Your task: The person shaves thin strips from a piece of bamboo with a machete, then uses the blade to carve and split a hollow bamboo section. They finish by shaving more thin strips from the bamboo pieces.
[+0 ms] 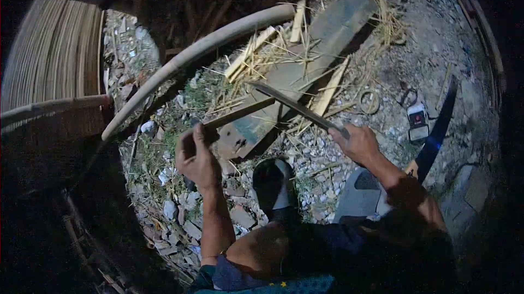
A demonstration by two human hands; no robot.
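Sitting beside a stack of cut strips (54,54) and a plank (305,64), the person works a bamboo strip (240,115). The left hand (196,157) has a closed grip on it. The right hand (357,142) clasps a knife (295,105) against its far end, so trimming looks barely begun.

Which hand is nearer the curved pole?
Left. The left hand, gripping a strip, sits just right of the lower end of the pole. The right hand, holding a knife, is much farther right.
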